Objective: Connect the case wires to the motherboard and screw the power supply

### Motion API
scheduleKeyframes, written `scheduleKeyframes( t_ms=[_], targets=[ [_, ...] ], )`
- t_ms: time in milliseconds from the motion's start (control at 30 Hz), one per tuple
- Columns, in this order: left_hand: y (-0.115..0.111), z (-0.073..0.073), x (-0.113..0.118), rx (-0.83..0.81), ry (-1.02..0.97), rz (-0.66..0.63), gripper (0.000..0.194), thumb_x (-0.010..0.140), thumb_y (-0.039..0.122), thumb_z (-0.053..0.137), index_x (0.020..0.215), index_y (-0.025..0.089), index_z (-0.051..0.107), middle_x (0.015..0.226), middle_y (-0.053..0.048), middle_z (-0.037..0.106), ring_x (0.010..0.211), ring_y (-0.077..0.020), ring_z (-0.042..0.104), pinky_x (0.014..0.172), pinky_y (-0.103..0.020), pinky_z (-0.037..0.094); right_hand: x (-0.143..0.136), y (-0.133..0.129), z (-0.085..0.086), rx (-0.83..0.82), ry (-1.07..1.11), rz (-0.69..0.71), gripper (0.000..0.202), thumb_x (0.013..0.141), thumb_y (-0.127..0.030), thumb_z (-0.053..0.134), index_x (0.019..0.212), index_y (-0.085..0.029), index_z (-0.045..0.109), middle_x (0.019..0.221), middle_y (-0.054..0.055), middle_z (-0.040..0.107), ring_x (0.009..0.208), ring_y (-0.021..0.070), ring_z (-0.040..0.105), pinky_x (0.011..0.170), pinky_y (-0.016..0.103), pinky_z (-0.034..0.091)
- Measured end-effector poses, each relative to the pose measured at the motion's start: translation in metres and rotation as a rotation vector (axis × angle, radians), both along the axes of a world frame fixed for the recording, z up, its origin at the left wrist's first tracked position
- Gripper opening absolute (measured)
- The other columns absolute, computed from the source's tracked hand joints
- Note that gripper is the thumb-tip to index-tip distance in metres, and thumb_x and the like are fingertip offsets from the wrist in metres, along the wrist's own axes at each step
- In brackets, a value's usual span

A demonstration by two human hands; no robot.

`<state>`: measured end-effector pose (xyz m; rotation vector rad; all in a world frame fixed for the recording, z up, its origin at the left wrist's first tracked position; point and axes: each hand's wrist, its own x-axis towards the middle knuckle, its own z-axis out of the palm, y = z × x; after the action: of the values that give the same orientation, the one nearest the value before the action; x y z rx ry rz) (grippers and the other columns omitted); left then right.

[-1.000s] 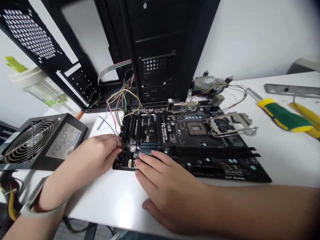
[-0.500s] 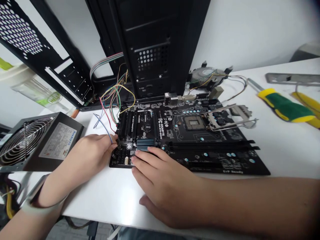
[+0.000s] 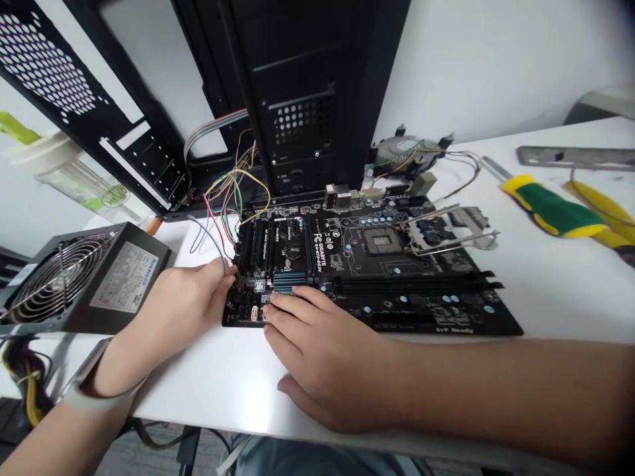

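A black motherboard (image 3: 347,264) lies flat on the white table, its CPU socket (image 3: 383,241) bare and the metal socket lever frame raised. My left hand (image 3: 191,297) is at the board's left edge, thumb and fingertips pinched on the end of a blue and white wire (image 3: 211,237); the connector itself is hidden by the fingers. Over the board's near left part rests my right hand (image 3: 317,350), fingers stretched out, the tips touching near the blue heatsink (image 3: 289,281). Several coloured wires (image 3: 233,192) run from the computer case (image 3: 327,53) to the board's left edge.
On the left sits a power supply (image 3: 124,271) with a fan grille, a clear plastic cup (image 3: 84,178) behind it. Beyond the board is a CPU cooler fan (image 3: 407,155). A green and yellow screwdriver (image 3: 555,208) and a grey metal strip (image 3: 570,157) lie at right.
The view has shifted slightly. My left hand keeps its pinch at the board's left edge, and the blue and white wire's loop has changed shape. My right hand stays on the board.
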<state>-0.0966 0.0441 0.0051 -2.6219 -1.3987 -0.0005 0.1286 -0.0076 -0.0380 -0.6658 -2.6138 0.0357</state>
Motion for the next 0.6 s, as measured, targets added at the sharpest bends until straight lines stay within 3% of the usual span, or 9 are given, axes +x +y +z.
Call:
scheduleKeyframes(
  t_ms=[233,333,500,600],
  targets=[
    [0.001,0.012,0.001,-0.164,-0.249,0.058,0.036,0.095,0.033,0.034,0.086,0.017,0.064,0.067,-0.004,0.068,0.057,-0.0160,0.061,0.054,-0.027,0.041,0.001,-0.001,0.000,0.001,-0.017,0.003,0.046,0.091,-0.039,0.050,0.111,-0.001,0.067,0.122,0.023,0.065,0.112,0.0339,0.057,0.096,0.049,0.041],
    [0.000,0.017,-0.004,-0.102,-0.313,0.125,0.033,0.094,0.035,0.040,0.088,0.018,0.067,0.072,-0.003,0.071,0.058,-0.0148,0.061,0.055,-0.026,0.041,0.001,-0.001,0.000,0.001,-0.019,0.003,0.047,0.091,-0.039,0.049,0.112,-0.001,0.067,0.122,0.023,0.064,0.114,0.0339,0.057,0.097,0.049,0.041],
    [0.000,0.026,-0.006,-0.001,-0.101,0.269,0.039,0.093,0.034,0.040,0.060,0.019,0.054,0.050,-0.001,0.055,0.042,-0.0121,0.043,0.048,-0.028,0.029,0.000,0.000,-0.001,0.057,-0.005,-0.014,0.047,0.091,-0.040,0.049,0.110,-0.002,0.069,0.121,0.020,0.066,0.113,0.0330,0.059,0.098,0.047,0.043],
    [0.000,0.028,-0.004,-0.028,-0.010,0.273,0.041,0.095,0.031,0.038,0.058,0.019,0.052,0.050,-0.002,0.055,0.044,-0.0124,0.045,0.051,-0.028,0.031,0.000,0.000,-0.002,0.081,0.012,-0.023,0.047,0.090,-0.039,0.050,0.110,-0.001,0.069,0.120,0.019,0.067,0.112,0.0330,0.060,0.097,0.047,0.043]
  ],
)
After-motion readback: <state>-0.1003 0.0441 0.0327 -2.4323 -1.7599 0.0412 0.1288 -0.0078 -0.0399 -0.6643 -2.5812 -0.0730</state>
